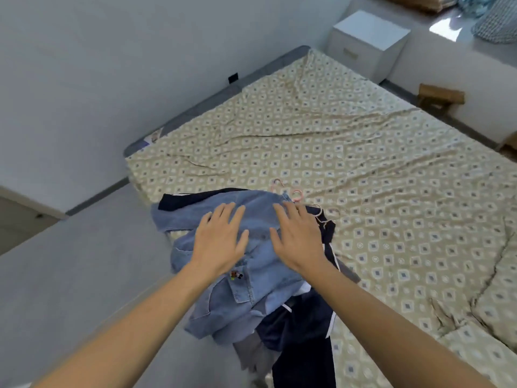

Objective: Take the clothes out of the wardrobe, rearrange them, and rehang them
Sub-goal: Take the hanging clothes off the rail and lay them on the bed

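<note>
A pile of clothes lies at the near corner of the bed [363, 163], partly overhanging its edge toward the person. Uppermost is a denim shirt [223, 298], lying lengthwise from its collar end, farthest from the person, down to a crumpled near end. Under it are dark navy garments [302, 329] with white stripes.

The left hand [221, 242] and right hand [299, 242] are both spread flat, fingers straight, palms down over the upper part of the denim shirt, side by side. Whether they press it or merely hover cannot be told.

Pink hangers [296, 195] protrude just beyond the denim shirt's collar end, off the right hand's fingertips. The right hand is therefore judged the nearer for taking a hanger.

Assessment: clothes are out of the wardrobe; sorting is not yet done.
</note>
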`<state>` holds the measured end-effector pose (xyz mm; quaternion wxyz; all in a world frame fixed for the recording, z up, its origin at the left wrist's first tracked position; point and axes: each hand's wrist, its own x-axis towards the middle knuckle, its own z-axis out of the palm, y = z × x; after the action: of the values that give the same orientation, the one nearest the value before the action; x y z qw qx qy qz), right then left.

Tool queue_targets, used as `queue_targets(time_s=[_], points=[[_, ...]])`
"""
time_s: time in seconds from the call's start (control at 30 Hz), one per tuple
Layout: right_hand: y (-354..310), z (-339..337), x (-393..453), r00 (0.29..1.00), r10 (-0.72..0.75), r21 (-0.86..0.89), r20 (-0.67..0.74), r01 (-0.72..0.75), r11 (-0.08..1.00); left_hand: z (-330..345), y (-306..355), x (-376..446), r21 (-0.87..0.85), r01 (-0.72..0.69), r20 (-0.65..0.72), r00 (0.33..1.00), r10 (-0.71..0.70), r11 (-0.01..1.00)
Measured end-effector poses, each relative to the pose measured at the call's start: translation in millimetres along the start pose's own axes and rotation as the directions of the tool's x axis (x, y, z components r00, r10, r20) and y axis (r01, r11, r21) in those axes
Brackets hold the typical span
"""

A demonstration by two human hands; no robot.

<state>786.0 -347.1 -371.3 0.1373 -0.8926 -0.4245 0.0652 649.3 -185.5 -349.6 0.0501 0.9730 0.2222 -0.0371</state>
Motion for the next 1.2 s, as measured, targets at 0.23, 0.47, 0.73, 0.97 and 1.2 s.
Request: queue_targets(time_s=[0.23, 0.47, 0.73, 0.97, 1.2], points=[[-205.6, -65.4, 15.9, 0.913, -0.401, 0.026, -0.075, 0.403, 0.915, -102.6, -124.8, -130.2, -0.042, 0.299, -0.201, 0.932, -0.302, 0.953], [-408.2, -76.0, -27.9, 0.728, -0.680, 0.040, -0.085, 0.685, 0.728, -165.1, -240.5, -326.6, -0.079, 0.626, -0.339, 0.715, -0.611, 0.776], [-622.7, -61.8, -124.0, 0.436, -0.897, 0.055, -0.075, 0.900, 0.433, -200.9, -313.4, -538.6, -0.154, 0.847, -0.429, 0.407, -0.807, 0.509], [-768.9, -27.8, -229.6, 0.105, -0.993, 0.171, -0.049, 0.981, 0.095, -197.8, -337.8, -702.6, -0.192, 0.966, -0.427, 0.076, -0.901, 0.173], [-887.9, 10.4, -307.6, -0.220, -0.974, 0.297, -0.053, 0.928, -0.225, -181.5, -337.7, -828.8, -0.175, 0.963, -0.377, -0.257, -0.890, -0.204]])
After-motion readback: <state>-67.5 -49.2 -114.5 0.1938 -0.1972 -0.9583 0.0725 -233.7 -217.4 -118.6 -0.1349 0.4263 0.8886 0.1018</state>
